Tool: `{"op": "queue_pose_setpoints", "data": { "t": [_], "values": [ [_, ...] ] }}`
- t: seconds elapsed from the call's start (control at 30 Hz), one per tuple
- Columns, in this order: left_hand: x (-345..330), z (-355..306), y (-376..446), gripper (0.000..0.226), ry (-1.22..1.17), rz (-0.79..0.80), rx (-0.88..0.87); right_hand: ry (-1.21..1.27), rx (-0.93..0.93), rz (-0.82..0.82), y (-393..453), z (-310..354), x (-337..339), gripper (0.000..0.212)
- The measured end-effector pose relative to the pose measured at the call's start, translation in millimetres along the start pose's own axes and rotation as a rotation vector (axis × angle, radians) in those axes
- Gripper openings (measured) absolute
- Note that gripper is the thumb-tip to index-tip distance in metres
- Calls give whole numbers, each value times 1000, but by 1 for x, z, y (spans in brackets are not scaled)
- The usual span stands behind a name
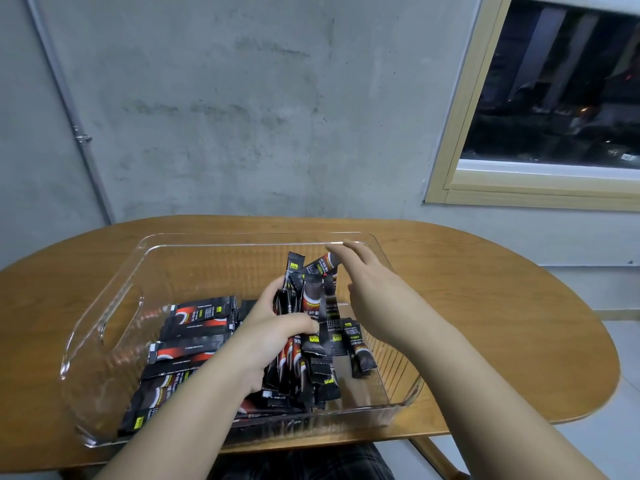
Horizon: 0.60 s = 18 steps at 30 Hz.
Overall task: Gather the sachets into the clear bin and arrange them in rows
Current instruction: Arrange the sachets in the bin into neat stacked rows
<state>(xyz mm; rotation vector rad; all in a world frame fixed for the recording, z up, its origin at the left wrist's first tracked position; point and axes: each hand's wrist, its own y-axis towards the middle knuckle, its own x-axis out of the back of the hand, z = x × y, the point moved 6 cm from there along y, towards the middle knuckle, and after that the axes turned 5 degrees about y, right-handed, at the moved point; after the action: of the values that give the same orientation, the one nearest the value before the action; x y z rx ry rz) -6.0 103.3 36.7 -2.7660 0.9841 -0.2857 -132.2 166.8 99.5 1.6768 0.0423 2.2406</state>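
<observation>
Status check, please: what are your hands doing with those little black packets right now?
Left hand grips a bundle of sachets over the clear bin. Right hand open, fingertips at one sachet's top. Nothing in the way.

The clear bin point(114, 296) is set on the table point(502, 306); sachets point(194, 327) are laid in its left half; a bundle point(311, 327) is held at centre by the left hand point(273, 327); the right hand point(367, 285) is placed just right.
</observation>
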Motion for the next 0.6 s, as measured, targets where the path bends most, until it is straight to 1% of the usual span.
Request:
{"op": "queue_pose_setpoints", "data": {
  "t": [0.03, 0.1, 0.17, 0.23, 0.3, 0.37, 0.43, 0.53, 0.6],
  "values": [
    [1, -1, -1, 87, 6, 3, -19, -25, 4, 27, 6, 0, -2, 86],
    [5, -3, -1, 86, 26, 17, -44, -35, 25, 79, 20, 0, -5, 91],
    [9, -3, -2, 87, 38, 27, -52, 20, 54, 118, 32, 2, -10, 86],
    [13, 0, -1, 86, 23, 53, -53, 53, 85, 123, 41, 4, -14, 71],
    [18, 3, 1, 87, 32, 63, -57, 5, 101, 97, 46, 4, -13, 46],
    [21, 3, 1, 86, 29, 71, -79, -71, 77, 86, 47, 3, -8, 28],
    [25, 6, 2, 85, 13, 70, -78, -110, 41, 91, 48, 0, -3, 20],
    [32, 13, 5, 96, 28, 73, -58, -105, -21, 129, 46, -2, -1, 17],
    [37, 15, 8, 96, 19, 70, -60, -94, -51, 178, 45, -2, -1, 16]
  ]
}}
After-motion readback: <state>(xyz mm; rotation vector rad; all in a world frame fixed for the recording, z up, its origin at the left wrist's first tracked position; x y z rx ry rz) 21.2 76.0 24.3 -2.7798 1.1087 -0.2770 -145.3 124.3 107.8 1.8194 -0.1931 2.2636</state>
